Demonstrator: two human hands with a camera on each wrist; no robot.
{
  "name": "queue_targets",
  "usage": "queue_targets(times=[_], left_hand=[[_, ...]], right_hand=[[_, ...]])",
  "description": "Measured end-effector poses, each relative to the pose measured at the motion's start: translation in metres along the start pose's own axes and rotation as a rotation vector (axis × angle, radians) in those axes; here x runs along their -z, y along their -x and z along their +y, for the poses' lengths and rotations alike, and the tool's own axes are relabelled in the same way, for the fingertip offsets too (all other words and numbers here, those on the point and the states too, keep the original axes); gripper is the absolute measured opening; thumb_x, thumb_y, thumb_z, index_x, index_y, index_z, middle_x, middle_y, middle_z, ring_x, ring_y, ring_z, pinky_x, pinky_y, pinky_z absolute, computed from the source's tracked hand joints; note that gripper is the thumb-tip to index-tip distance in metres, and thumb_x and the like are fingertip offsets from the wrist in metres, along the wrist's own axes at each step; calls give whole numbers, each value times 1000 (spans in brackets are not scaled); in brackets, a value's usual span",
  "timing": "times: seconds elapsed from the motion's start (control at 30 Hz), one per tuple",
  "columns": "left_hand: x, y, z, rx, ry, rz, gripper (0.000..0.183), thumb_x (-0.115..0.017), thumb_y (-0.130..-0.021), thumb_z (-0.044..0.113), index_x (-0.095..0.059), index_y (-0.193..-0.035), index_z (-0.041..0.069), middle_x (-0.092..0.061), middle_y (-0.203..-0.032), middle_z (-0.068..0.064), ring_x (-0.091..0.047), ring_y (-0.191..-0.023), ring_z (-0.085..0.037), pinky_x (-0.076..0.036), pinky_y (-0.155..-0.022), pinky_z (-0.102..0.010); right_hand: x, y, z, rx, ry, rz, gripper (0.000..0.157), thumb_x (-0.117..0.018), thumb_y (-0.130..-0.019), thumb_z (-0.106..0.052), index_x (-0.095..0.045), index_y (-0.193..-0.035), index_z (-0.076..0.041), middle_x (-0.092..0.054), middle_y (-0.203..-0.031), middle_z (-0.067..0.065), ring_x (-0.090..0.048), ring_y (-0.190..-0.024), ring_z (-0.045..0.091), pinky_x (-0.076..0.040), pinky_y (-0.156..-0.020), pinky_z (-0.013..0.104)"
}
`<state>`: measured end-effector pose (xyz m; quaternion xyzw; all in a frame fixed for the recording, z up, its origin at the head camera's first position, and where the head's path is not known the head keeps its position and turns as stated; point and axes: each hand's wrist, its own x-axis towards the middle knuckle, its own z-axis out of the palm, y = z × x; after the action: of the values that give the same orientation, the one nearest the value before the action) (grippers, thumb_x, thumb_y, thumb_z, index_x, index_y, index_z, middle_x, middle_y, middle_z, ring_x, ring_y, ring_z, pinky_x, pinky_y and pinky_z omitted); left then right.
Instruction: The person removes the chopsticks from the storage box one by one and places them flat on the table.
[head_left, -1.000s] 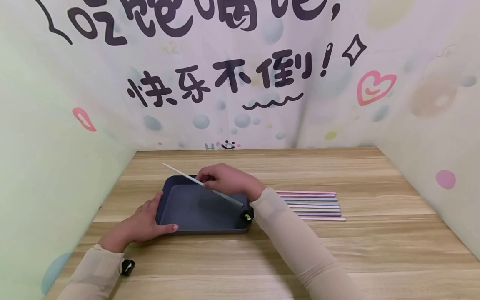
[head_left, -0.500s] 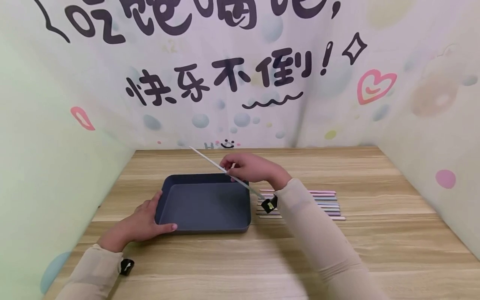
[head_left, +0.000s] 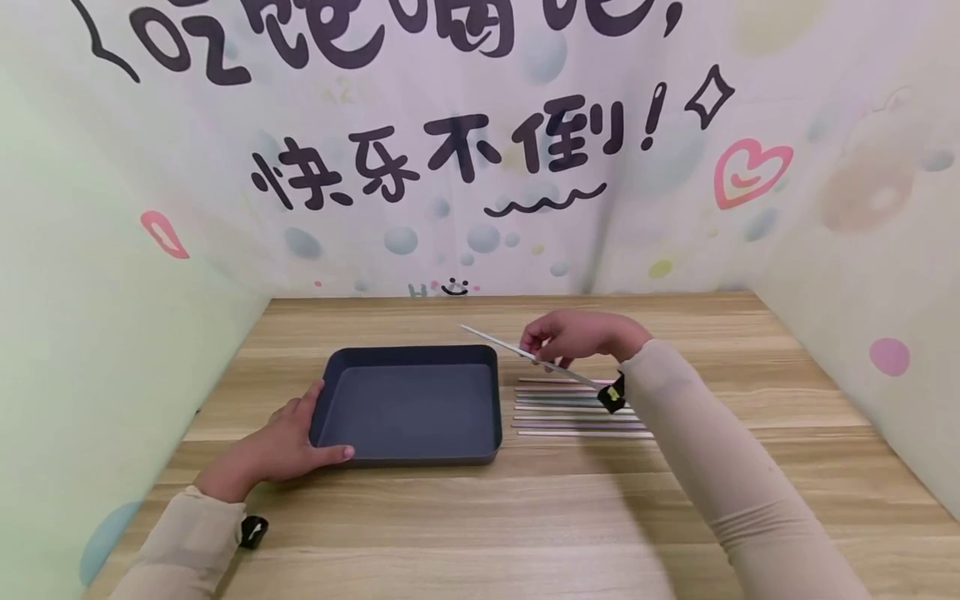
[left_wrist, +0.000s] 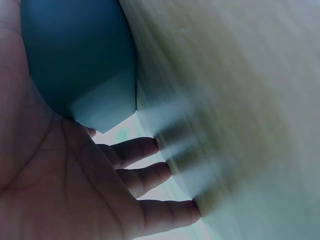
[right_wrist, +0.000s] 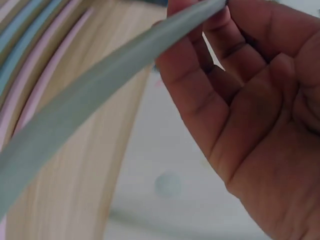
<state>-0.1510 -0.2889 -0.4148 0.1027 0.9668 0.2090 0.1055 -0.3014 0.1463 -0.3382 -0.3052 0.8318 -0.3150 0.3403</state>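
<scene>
In the head view, my right hand (head_left: pixel 581 335) pinches a pale green chopstick (head_left: pixel 491 337) between thumb and fingertips, slanted above the table to the right of the tray. The right wrist view shows that chopstick (right_wrist: pixel 95 92) running from the fingertips across the picture. Below the hand lies a row of pastel chopsticks (head_left: pixel 555 408), side by side and partly hidden by the forearm. A dark rectangular tray (head_left: pixel 412 459) stands in the middle with nothing inside. My left hand (head_left: pixel 281 442) rests at its left front corner, thumb along the front side, fingers straight, fingertips against the wood (left_wrist: pixel 240 125).
A wooden table (head_left: pixel 420 533) spans the space, with a printed cloth wall (head_left: pixel 450 242) along its back edge. Side walls stand at left and right. Each wrist carries a small black device, the left one (head_left: pixel 253 532) just above the tabletop.
My right hand has moved from over the tray to the right, over the row, carrying the pale green chopstick. The tray and left hand stay in place.
</scene>
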Motion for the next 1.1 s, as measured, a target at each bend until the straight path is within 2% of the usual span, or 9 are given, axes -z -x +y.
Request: queue_targets(times=[0.23,0.4,0.5,0.67,0.9,1.1], left_hand=[[5,-1,0,-8,-11,8,121,-72,-81,61,-5,-153,-10,-28,-142,-46,-31,-129,-63,-36,-98,-67],[3,-1,2,-12,7,20,120,-73,-81,61,-8,-152,-10,-29,-142,-45,-32,-129,-62,-36,-99,-66],[2,0,2,-4,14,15,120,-73,-81,61,-7,-152,-9,-28,-143,-45,-31,-130,-62,-36,-99,-66],[0,0,0,1,19,10,120,-73,-81,61,-6,-153,-9,-27,-143,-45,-30,-130,-62,-35,-99,-67],[-1,0,-1,12,14,0,121,-72,-81,62,-6,-153,-9,-27,-143,-45,-30,-130,-62,-35,-99,-67],[1,1,1,7,14,6,121,-73,-81,62,-7,-153,-9,-28,-142,-45,-31,-130,-62,-36,-98,-67]], right_hand=[[17,20,39,-137,34,-40,11,-55,-95,0,-59,-106,-2,-54,-89,5,-53,-79,19,-49,-70,37],[25,31,57,-181,63,-47,13,-55,-95,1,-58,-108,2,-55,-88,5,-50,-77,19,-43,-67,32],[27,31,67,-171,92,-27,14,-54,-94,3,-59,-107,2,-55,-88,6,-48,-73,18,-41,-64,30],[22,25,80,-140,167,8,15,-53,-92,5,-62,-103,1,-56,-89,6,-46,-75,16,-40,-67,29],[12,17,83,-74,247,35,14,-52,-89,7,-62,-96,0,-54,-84,1,-48,-79,16,-41,-74,32],[7,16,86,-69,304,55,13,-54,-91,5,-62,-95,-4,-56,-85,0,-50,-81,15,-41,-78,33]])
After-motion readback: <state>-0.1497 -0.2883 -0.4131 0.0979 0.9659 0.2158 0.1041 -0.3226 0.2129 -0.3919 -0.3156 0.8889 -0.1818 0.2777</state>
